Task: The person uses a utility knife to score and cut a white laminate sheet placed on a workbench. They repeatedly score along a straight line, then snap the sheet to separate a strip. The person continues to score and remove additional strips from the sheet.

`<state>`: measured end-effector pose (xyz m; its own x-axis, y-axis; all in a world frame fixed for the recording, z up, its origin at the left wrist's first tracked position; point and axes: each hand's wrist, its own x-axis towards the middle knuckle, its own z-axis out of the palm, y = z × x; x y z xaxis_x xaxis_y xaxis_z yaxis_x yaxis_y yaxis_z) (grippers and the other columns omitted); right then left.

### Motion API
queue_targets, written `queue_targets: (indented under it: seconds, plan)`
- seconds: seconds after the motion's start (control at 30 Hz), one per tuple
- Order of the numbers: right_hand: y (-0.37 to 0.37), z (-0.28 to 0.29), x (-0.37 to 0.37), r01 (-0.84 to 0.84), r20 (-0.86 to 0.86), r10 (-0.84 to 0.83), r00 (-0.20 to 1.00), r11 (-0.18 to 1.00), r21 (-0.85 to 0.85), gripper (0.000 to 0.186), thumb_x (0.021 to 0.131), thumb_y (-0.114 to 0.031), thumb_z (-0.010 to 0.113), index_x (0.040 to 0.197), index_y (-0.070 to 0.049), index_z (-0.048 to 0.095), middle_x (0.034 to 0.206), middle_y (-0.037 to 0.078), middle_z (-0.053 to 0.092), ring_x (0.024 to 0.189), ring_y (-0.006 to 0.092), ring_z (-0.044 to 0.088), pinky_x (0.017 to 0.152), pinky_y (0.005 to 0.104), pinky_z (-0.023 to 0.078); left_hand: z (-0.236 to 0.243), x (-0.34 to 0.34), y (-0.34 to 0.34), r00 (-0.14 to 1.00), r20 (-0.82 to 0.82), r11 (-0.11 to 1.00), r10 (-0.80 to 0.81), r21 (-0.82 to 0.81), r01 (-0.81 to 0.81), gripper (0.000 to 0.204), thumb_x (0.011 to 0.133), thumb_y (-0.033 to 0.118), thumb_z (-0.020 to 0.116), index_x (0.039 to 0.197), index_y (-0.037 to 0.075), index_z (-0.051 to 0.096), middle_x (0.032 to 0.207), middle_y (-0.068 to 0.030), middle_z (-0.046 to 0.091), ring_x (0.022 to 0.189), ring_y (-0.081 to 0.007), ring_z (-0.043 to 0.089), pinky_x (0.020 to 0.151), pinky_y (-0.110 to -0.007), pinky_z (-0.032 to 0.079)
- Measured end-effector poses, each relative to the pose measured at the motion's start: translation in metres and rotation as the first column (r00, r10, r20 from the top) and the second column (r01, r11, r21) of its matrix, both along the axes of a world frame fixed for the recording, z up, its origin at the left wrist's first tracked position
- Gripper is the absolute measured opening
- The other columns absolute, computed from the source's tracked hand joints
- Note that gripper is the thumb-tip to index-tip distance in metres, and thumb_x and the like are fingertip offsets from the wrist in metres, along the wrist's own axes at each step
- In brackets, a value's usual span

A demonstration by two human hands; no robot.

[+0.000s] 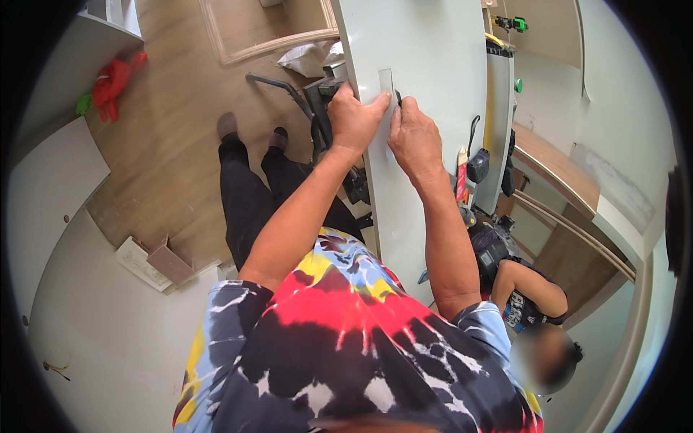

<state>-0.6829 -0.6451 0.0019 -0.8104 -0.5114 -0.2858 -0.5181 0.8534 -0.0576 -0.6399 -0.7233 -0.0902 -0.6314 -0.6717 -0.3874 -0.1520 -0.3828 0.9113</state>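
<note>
A long white panel [415, 43] lies in front of me, with a narrow, pale rectangular strip [385, 78] on its top near the left edge. My left hand [352, 119] is closed at that edge, its thumb pressing the lower end of the strip. Just right of it, my right hand [414, 136] is closed around a small dark object [398, 96], mostly hidden by the fingers, against the strip. A dark metal stand [317, 101] is under the panel's left side. A tape measure [478, 166] and a red-and-white item [461, 172] lie on the panel to the right.
A co-worker [534, 310] crouches at lower right by dark equipment [491, 245]. On the wooden floor [166, 86] are a red glove [115, 83] and small board pieces [173, 260]. Cabinet shelving [552, 162] stands at right; a white cabinet [54, 187] is at left.
</note>
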Motion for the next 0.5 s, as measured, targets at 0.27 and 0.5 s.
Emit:
queue_targets:
  seconds: [0.27,0.5]
  plan:
    - [-0.0009,-0.0045,-0.0001,0.033,0.004,-0.033,0.999,0.996,0.079,0.018,0.102,-0.018,0.053,0.097,0.0,0.054,0.08,0.025,0.07,0.077,0.0455,0.07,0.068,0.0553,0.056,-0.0001,-0.0011,0.0002,1.0,0.018,1.0,0.004,0.021,-0.004,0.034,0.076,0.024,0.081,0.096,-0.001,0.07,0.087,-0.0171,0.076,0.081,-0.0306,0.076,0.077,-0.039,0.059]
    - [-0.0087,-0.0014,0.0022,0.103,0.016,-0.108,0.994,0.976,0.192,0.017,0.101,-0.017,0.052,0.099,0.0,0.053,0.078,0.026,0.07,0.078,0.0466,0.071,0.07,0.0568,0.056,0.0013,-0.0004,-0.0013,1.0,0.006,1.0,0.006,0.028,-0.006,0.034,0.076,0.023,0.082,0.096,-0.001,0.07,0.087,-0.0164,0.076,0.081,-0.0296,0.076,0.078,-0.039,0.059]
